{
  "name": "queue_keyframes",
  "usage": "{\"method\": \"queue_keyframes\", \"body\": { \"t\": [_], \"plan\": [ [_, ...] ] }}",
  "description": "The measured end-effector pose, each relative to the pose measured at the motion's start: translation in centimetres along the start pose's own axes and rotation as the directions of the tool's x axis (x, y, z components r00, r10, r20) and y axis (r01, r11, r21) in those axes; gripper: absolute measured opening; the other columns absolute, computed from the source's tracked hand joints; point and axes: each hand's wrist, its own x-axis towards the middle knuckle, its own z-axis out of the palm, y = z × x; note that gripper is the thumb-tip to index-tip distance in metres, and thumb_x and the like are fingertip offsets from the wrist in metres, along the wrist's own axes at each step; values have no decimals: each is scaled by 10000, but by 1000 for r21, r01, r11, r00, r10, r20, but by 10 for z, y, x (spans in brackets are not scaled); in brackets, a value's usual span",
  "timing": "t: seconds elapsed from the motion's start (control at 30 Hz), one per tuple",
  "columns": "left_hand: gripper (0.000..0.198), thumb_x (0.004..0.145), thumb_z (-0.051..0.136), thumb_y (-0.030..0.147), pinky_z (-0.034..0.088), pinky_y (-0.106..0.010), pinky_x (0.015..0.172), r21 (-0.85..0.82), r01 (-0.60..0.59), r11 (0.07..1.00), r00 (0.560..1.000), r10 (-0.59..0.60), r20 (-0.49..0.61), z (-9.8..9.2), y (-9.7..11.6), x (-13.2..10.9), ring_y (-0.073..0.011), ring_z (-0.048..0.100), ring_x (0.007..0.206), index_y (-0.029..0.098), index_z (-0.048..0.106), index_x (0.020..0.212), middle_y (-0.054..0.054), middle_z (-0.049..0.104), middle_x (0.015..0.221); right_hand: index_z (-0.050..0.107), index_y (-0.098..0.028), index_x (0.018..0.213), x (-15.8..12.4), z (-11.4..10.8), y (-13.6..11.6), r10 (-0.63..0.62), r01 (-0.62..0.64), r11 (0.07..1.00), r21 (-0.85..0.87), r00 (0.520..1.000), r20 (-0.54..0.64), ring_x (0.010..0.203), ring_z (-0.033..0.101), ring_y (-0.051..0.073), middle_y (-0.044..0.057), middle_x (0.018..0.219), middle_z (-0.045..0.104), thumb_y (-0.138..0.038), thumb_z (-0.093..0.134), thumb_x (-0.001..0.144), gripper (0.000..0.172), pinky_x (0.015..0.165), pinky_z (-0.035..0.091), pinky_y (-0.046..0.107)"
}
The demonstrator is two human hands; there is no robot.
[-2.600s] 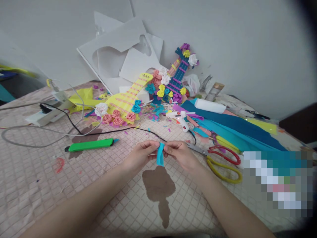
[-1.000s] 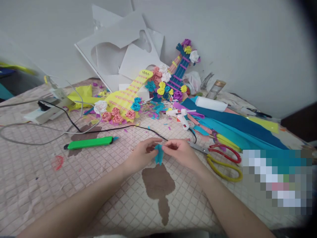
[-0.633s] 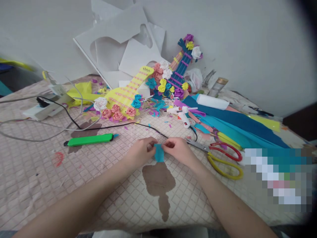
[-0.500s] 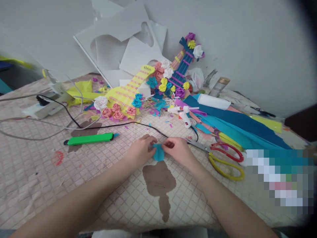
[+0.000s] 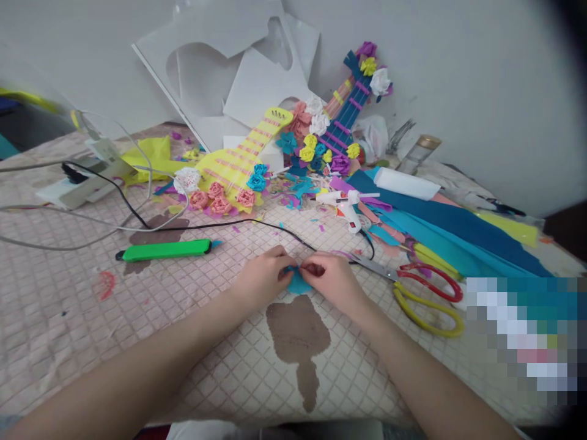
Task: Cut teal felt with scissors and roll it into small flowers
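Note:
A small piece of turquoise crepe paper (image 5: 299,284) is held up between both hands just above the table. My left hand (image 5: 267,274) pinches its upper left edge between thumb and fingers. On the other side, my right hand (image 5: 331,278) pinches the upper right edge, its fingers curled. The paper's top edge is partly hidden by the fingertips, and its lower part hangs free. Scissors (image 5: 389,278) with one red and one yellow handle lie right of my right hand. Left of my left hand lies a green utility knife (image 5: 166,250).
Behind the hands, a black cord (image 5: 229,225) crosses the table. A white glue gun (image 5: 348,211) lies beyond the scissors. A yellow paper guitar (image 5: 233,165) and a blue one (image 5: 346,116) lean at the back. Crepe sheets (image 5: 440,226) lie right, a power strip (image 5: 82,186) left.
The fingers have rolled or folded the paper's upper edge, so less of it shows than before. Both hands stay close together. The whole view has shifted slightly.

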Motion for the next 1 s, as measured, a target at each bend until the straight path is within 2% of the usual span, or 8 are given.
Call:
{"method": "queue_keyframes", "body": {
  "t": [0.13, 0.33, 0.5, 0.77, 1.0],
  "plan": [
    [230, 787, 492, 185, 401, -260, 618, -12, 20, 1000, 1000, -20, -10, 0, 0, 0, -160, 546, 699, 225, 646, 952, -33, 559, 861, 638, -186, 650, -1, 2, 0, -13, 13, 1000, -24, 1000, 3, 530, 452, 118, -22, 553, 478, -149, 562, 724, 112, 522, 338, 240],
    [260, 794, 478, 169, 408, -245, 619, 23, 8, 1000, 1000, -8, 14, 0, 0, 0, -140, 547, 690, 245, 655, 968, -27, 554, 885, 639, -174, 656, -1, 2, -1, -12, 13, 1000, -27, 1000, 24, 540, 448, 111, -21, 571, 479, -115, 561, 715, 115, 528, 328, 236],
    [265, 795, 483, 166, 422, -231, 597, 49, -1, 999, 1000, 2, -13, 2, -1, 0, -105, 530, 638, 249, 648, 986, -24, 548, 965, 631, -162, 642, -2, 3, 0, -20, 21, 1000, -23, 999, 32, 534, 436, 100, -32, 568, 457, -97, 567, 707, 112, 524, 314, 228],
    [236, 812, 481, 195, 437, -231, 614, 91, -20, 996, 1000, 22, -18, 5, -2, -1, -106, 552, 664, 252, 671, 940, -9, 556, 921, 616, -161, 623, -1, 1, 1, -43, 44, 999, -10, 998, 50, 538, 425, 91, -43, 564, 436, -80, 569, 704, 124, 528, 312, 221],
    [239, 802, 484, 179, 446, -233, 626, 77, -7, 997, 1000, 7, 8, 1, 0, -1, -112, 560, 683, 246, 668, 939, -9, 552, 902, 656, -158, 680, -1, -4, 0, -41, 42, 999, 0, 994, 104, 557, 452, 94, -32, 591, 475, -60, 570, 703, 132, 543, 339, 220]
  ]
}}
